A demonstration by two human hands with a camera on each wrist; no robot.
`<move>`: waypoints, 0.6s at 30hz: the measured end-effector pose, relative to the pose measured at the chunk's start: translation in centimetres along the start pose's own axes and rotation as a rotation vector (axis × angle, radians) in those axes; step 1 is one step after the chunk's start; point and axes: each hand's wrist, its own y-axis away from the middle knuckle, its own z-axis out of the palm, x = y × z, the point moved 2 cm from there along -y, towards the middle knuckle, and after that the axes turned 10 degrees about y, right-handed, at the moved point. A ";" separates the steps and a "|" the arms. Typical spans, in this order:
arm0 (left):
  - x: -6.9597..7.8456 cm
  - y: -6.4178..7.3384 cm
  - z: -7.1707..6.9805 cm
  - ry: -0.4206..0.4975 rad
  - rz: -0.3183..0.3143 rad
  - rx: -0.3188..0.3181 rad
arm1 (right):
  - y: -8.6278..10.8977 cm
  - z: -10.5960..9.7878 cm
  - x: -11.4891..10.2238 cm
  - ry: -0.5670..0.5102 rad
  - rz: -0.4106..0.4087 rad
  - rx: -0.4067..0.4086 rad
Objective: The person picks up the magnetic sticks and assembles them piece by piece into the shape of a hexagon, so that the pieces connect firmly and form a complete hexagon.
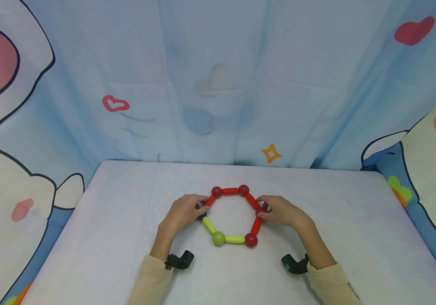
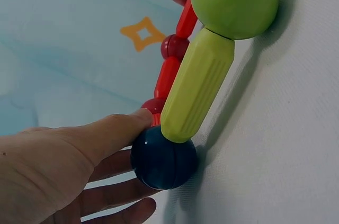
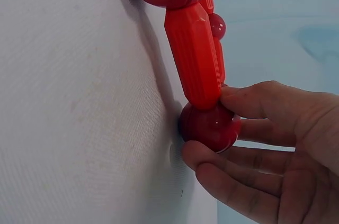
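Observation:
A closed ring of rods and balls lies on the white table. It joins red rods [image 1: 230,191], red balls [image 1: 251,240], yellow-green rods [image 2: 198,83], a green ball [image 1: 218,238] and a dark blue ball [image 2: 164,158]. At the ring's left corner my left hand [image 1: 187,208] holds the dark blue ball, thumb on its upper side and fingers behind it. At the right corner my right hand [image 1: 283,211] pinches a red ball [image 3: 208,127] between thumb and fingers, where two red rods meet. The head view partly hides both held balls.
The white-covered table [image 1: 126,182] ends at a light blue printed curtain [image 1: 218,127] behind the ring. Printed cartoon figures flank both sides. A black wrist-worn device [image 1: 181,259] sits on the left wrist, and another black device [image 1: 295,264] on the right wrist.

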 end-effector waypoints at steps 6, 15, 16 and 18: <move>-0.2 -0.1 0.0 0.012 0.004 0.026 | -0.2 0.0 0.0 0.003 0.000 -0.015; -0.7 -0.1 -0.3 0.009 0.035 0.053 | -0.1 -0.1 0.1 0.008 0.009 -0.026; -0.7 0.0 -0.5 0.004 0.039 0.066 | -0.1 -0.2 0.2 0.009 0.012 -0.025; -0.9 0.0 -1.0 -0.011 0.049 0.104 | 0.0 -0.4 0.4 0.009 0.022 -0.013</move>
